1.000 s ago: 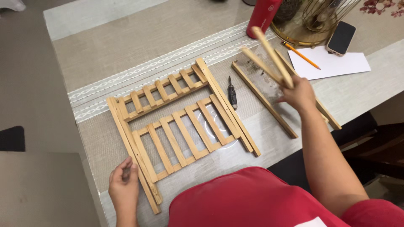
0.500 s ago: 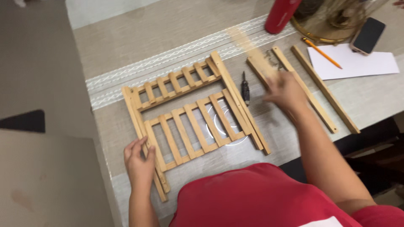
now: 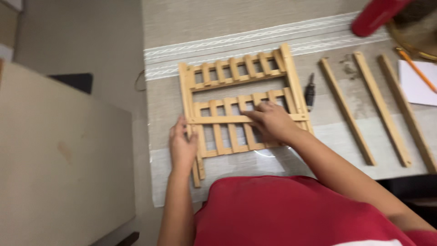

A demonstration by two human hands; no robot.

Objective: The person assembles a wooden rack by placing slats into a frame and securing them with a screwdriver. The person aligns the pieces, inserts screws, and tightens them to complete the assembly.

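- Lying flat on the beige table runner [image 3: 227, 18]: a wooden slatted frame [image 3: 236, 73], two rows of short slats between two long side rails.
- A loose wooden bar [image 3: 218, 120] lies across the nearer slat row, running from under the left fingertips to just past the right fingers.
- Right hand [image 3: 273, 122]: palm down on the nearer slats, fingers held loosely together and stretched toward the left, tips pressing on the bar near its middle. Not pinching anything.
- Left hand [image 3: 182, 146]: flat on the frame's left rail, fingers close together and pointing away from the body, tips touching the bar's left end.
- Just beyond the right rail, on the far side of the right fingers: a small dark screwdriver [image 3: 310, 91], apart from the frame.
- Further out to the right of the right hand: three loose wooden sticks [image 3: 382, 109], side by side, well apart from the fingers.
- Far right edge: white paper [image 3: 416, 86] with an orange pencil [image 3: 416, 69] on it.
- Top right: a red bottle [image 3: 375, 16], blurred.
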